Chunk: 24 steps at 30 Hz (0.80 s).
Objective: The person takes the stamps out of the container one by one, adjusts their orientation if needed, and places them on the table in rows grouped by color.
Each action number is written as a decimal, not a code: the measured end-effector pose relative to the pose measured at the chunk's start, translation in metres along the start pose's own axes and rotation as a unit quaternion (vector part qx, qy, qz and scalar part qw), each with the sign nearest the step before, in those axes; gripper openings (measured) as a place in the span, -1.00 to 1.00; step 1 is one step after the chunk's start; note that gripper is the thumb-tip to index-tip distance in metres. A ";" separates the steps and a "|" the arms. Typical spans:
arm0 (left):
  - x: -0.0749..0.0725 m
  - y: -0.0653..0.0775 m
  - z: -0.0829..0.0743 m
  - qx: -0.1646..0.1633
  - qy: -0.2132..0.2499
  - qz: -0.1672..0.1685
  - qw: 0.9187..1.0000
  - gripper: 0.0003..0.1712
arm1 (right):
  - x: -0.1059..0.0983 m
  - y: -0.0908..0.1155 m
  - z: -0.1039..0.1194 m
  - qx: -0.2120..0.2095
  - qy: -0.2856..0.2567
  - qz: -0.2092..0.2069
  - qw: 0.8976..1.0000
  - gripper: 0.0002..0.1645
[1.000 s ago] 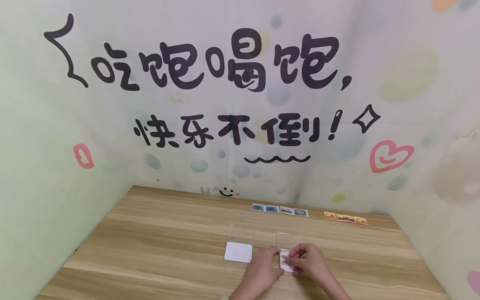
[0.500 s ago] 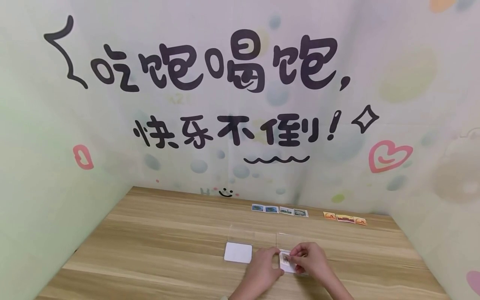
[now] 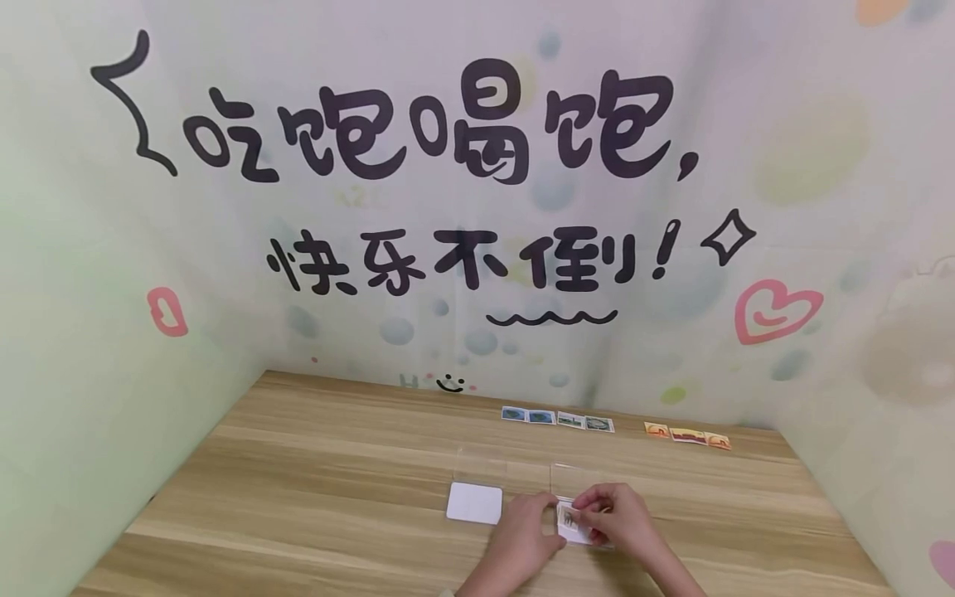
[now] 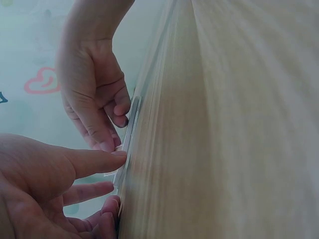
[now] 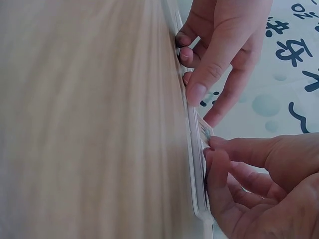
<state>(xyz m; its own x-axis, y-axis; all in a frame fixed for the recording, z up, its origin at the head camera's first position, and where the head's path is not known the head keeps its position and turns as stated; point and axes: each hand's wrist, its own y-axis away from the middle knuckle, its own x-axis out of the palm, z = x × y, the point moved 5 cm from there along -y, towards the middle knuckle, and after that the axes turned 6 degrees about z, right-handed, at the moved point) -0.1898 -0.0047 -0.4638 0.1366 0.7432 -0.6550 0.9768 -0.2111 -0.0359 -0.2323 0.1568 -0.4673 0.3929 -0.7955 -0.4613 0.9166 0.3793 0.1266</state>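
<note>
A clear plastic case (image 3: 570, 478) lies with its lid swung back, and a white card (image 3: 574, 536) fills its base. My left hand (image 3: 525, 532) holds this case at its left end, thumb at the near edge and index finger at the far one. Between thumb and index finger, my right hand (image 3: 621, 521) pinches a small stamp (image 3: 569, 518) low over the white card. In the right wrist view the stamp (image 5: 205, 130) tilts up from the case's edge (image 5: 196, 164). Part of the card is hidden under the right hand.
Left of the hands lies a second clear case (image 3: 481, 466) with a white card (image 3: 474, 503). Along the table's back edge run several blue and green stamps (image 3: 540, 417), with 3 orange and red stamps (image 3: 688, 435) farther right. A printed cloth (image 3: 373, 332) stands behind the wooden table (image 3: 298, 497).
The right hand and the pinched stamp have shifted slightly over the card, and more of the stamp's face shows now. The left hand has stayed in place.
</note>
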 end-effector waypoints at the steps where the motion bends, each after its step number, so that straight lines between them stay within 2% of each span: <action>1: 0.000 0.000 0.000 -0.001 -0.001 0.000 1.000 -0.45 | 0.000 0.000 0.000 -0.002 0.005 0.000 1.000 -0.94; 18: 0.000 -0.001 0.000 -0.011 0.010 0.010 1.000 -0.45 | -0.007 0.000 0.003 -0.033 0.031 0.019 0.999 -0.95; 24: 0.000 0.000 0.000 -0.010 0.007 0.008 1.000 -0.46 | -0.010 -0.001 0.002 -0.035 0.034 0.013 0.999 -0.95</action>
<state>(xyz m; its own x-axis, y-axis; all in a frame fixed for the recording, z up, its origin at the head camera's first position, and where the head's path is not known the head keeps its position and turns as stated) -0.1902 -0.0044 -0.4633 0.1547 0.7483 -0.6451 0.9775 -0.2108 -0.0101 -0.2367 0.1636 -0.4613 0.4076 -0.7518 -0.5184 0.8982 0.4325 0.0790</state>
